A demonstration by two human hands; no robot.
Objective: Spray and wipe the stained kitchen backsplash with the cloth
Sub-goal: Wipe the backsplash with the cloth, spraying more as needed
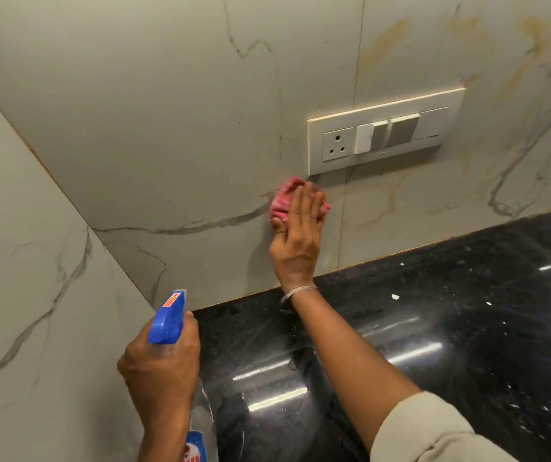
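The backsplash [174, 135] is pale marble-look tile with grey veins and yellowish stains toward the upper right. My right hand [297, 238] presses a pink cloth [284, 200] flat against the tile, just below the left corner of the switch plate. My left hand [161, 365] grips a clear spray bottle [201, 428] by its neck, low at the left; its blue trigger head [167, 320] points up toward the wall.
A white switch plate [384, 131] with a socket and rocker switches is mounted on the backsplash right of centre. A glossy black granite countertop [434, 328] runs below the wall. A second tiled wall [17, 261] meets the backsplash at a corner on the left.
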